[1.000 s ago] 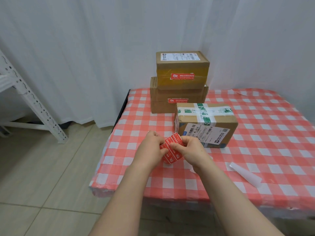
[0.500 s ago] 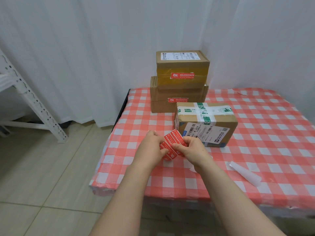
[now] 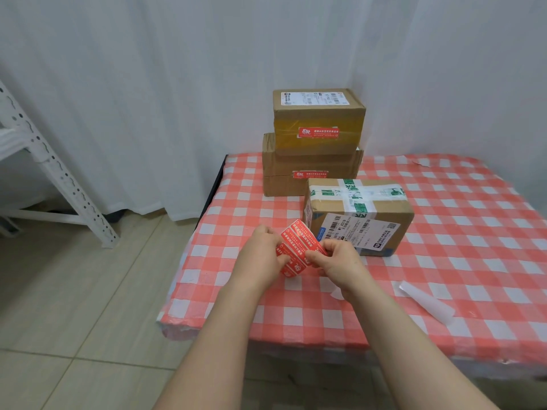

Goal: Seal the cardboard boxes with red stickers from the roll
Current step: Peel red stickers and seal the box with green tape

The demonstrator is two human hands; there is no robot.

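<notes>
Both hands hold a strip of red stickers [image 3: 298, 247] above the checked table [image 3: 444, 232]. My left hand [image 3: 262, 255] grips its left side, and my right hand [image 3: 337, 260] pinches a sticker's end at the right. Just behind them sits a cardboard box [image 3: 358, 214] with green-printed white tape and a shipping label. Further back two boxes are stacked: the top box [image 3: 318, 119] and the lower box [image 3: 307, 170] each carry a red sticker on the front face.
A white backing strip [image 3: 426, 301] lies on the cloth to the right. White curtains hang behind the table. A white metal rack [image 3: 53, 170] stands on the tiled floor at the left. The table's near edge lies close under my forearms.
The sticker strip has tilted and risen slightly as my fingers work along it. The boxes have not moved.
</notes>
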